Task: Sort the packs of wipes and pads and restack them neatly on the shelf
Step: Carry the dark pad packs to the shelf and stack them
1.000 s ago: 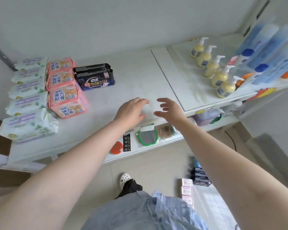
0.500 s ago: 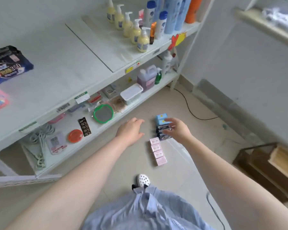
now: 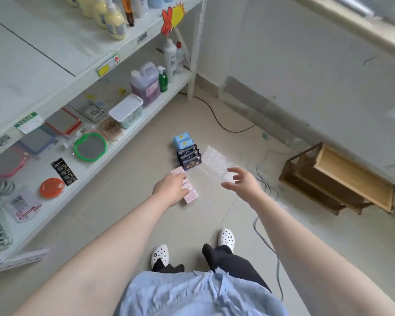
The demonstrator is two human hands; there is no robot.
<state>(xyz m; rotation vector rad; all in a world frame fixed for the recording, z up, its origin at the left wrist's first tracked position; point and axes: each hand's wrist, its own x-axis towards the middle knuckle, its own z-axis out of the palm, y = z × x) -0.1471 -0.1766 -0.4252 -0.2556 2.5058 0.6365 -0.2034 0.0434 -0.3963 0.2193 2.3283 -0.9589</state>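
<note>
Tiled floor [image 3: 146, 215] beside the shelf [image 3: 62, 65]: pink packs [image 3: 190, 197] lined up there, left hand [image 3: 170, 189] curled onto them, right hand [image 3: 243, 182] hovering alongside, fingers spread wide.

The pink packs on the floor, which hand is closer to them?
Left. The left hand is over the row of pink packs, covering part of it. The right hand hangs open off to their right, apart from them.
</note>
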